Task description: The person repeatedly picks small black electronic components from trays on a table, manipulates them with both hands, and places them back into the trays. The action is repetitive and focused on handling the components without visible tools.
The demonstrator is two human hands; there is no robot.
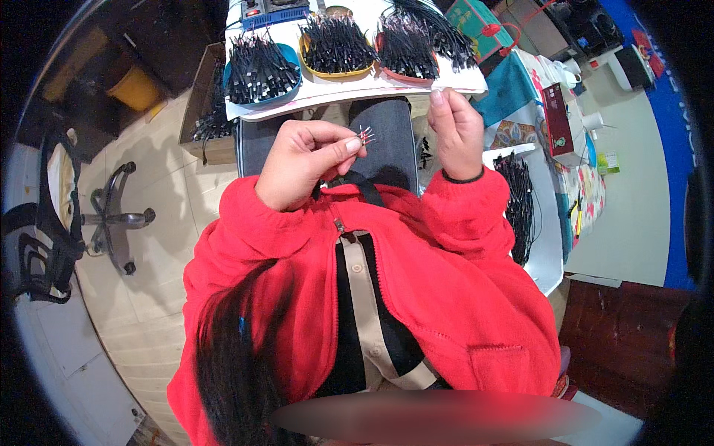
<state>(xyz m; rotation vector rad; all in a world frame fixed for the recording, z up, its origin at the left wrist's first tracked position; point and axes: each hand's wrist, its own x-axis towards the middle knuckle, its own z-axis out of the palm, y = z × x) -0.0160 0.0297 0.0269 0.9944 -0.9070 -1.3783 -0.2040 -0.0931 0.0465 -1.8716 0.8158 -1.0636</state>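
My left hand (301, 160) pinches a small wired part (365, 135) over my lap, my right hand (455, 134) closed beside it; a loose pinch could drop it.

Pale tiled floor (160, 223), office chair (111, 215), blue wall (673, 149).

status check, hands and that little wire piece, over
Left hand pinching small wire piece with bare ends. Right hand raised beside it, fingers closed, contents unclear. Trays of black wires ahead, nothing between.
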